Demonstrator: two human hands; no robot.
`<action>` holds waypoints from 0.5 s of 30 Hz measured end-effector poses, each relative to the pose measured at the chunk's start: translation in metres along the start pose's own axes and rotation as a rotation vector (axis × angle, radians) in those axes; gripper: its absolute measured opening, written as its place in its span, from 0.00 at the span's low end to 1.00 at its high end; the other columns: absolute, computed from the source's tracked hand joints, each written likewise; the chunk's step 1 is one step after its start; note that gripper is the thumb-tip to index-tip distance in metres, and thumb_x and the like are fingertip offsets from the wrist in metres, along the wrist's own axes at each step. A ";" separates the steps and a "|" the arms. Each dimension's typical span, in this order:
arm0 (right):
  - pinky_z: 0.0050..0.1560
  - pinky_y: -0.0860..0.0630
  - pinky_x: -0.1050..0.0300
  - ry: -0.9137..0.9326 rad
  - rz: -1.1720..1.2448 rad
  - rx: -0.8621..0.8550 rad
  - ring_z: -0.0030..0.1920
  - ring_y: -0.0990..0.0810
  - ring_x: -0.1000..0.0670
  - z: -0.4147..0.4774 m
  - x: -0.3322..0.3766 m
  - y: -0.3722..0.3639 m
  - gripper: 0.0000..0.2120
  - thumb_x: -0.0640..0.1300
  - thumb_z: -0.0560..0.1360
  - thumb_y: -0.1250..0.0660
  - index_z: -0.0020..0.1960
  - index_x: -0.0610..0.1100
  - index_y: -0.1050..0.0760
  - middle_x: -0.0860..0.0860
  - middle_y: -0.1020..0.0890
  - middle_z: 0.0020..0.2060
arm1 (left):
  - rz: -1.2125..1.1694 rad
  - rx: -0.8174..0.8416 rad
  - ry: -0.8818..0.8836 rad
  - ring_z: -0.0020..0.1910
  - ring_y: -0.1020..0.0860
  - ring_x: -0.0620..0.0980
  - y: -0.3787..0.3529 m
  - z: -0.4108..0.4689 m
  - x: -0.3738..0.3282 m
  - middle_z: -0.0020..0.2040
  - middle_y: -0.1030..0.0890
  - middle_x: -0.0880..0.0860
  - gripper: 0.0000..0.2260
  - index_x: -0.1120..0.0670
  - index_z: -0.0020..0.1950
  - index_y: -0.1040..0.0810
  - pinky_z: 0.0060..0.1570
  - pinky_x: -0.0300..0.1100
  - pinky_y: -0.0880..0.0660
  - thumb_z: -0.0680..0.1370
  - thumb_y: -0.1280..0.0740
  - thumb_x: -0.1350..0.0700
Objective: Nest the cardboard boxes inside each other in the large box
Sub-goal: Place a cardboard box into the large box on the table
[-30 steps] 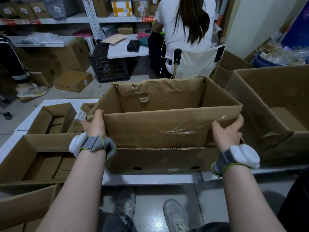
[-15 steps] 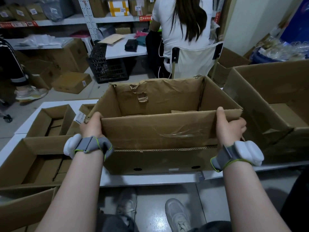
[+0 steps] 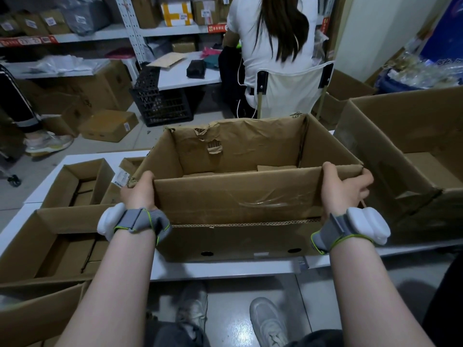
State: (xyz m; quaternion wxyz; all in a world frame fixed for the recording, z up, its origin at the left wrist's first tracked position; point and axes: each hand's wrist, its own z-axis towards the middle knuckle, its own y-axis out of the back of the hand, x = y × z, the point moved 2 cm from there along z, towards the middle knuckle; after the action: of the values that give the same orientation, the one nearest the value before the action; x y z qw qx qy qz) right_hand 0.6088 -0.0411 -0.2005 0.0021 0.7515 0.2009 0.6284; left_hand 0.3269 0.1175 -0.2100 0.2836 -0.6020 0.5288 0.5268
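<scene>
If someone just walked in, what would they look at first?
The big open brown cardboard box on the white table, gripped at its near corners by the left hand and right hand. Right of it stands an even larger brown cardboard box, and behind sits a person in a white top.

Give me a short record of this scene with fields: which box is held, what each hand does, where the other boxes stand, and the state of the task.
held box: open cardboard box, at the middle of the white table
left hand: grips its near left corner
right hand: grips its near right corner
large box: open, to the right of the held box
other boxes: near left box and far left box, both open
task state: held box not yet inside the large box
</scene>
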 end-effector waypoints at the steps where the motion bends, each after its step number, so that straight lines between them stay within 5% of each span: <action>1: 0.67 0.38 0.45 -0.015 -0.005 0.002 0.69 0.36 0.37 0.000 -0.001 0.000 0.34 0.52 0.74 0.37 0.75 0.47 0.48 0.43 0.42 0.73 | 0.009 0.000 0.003 0.29 0.38 0.44 0.000 0.001 -0.001 0.33 0.36 0.49 0.20 0.63 0.64 0.27 0.46 0.40 0.38 0.76 0.38 0.55; 6: 0.66 0.39 0.47 -0.071 -0.006 0.000 0.68 0.35 0.38 -0.001 -0.002 0.002 0.32 0.51 0.74 0.38 0.74 0.45 0.47 0.43 0.40 0.72 | -0.030 0.030 0.078 0.29 0.37 0.46 0.002 0.001 -0.002 0.33 0.35 0.50 0.05 0.55 0.44 0.31 0.30 0.40 0.38 0.74 0.37 0.56; 8: 0.66 0.39 0.47 -0.093 -0.003 0.008 0.68 0.35 0.38 0.000 -0.004 0.003 0.33 0.51 0.75 0.38 0.74 0.44 0.48 0.43 0.41 0.73 | -0.027 0.043 0.109 0.29 0.37 0.47 0.002 0.003 0.001 0.33 0.35 0.51 0.09 0.53 0.35 0.35 0.32 0.40 0.37 0.73 0.37 0.56; 11: 0.68 0.39 0.46 -0.125 -0.011 0.019 0.69 0.36 0.38 0.003 -0.007 0.004 0.34 0.51 0.74 0.38 0.74 0.43 0.48 0.42 0.41 0.73 | 0.007 0.025 0.124 0.29 0.37 0.47 0.001 0.002 0.002 0.33 0.35 0.51 0.12 0.52 0.33 0.37 0.37 0.42 0.34 0.74 0.37 0.55; 15: 0.70 0.39 0.45 -0.160 -0.028 0.033 0.69 0.37 0.38 0.007 -0.009 0.002 0.34 0.51 0.75 0.38 0.74 0.41 0.49 0.41 0.40 0.72 | 0.251 0.055 0.118 0.30 0.37 0.51 0.004 -0.001 -0.003 0.33 0.34 0.55 0.11 0.57 0.35 0.34 0.29 0.42 0.41 0.76 0.39 0.55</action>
State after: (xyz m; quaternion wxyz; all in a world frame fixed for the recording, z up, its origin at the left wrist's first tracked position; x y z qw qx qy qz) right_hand 0.6146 -0.0444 -0.2101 0.0144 0.7964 0.2210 0.5627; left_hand 0.3241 0.1164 -0.2057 0.2003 -0.5531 0.6299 0.5071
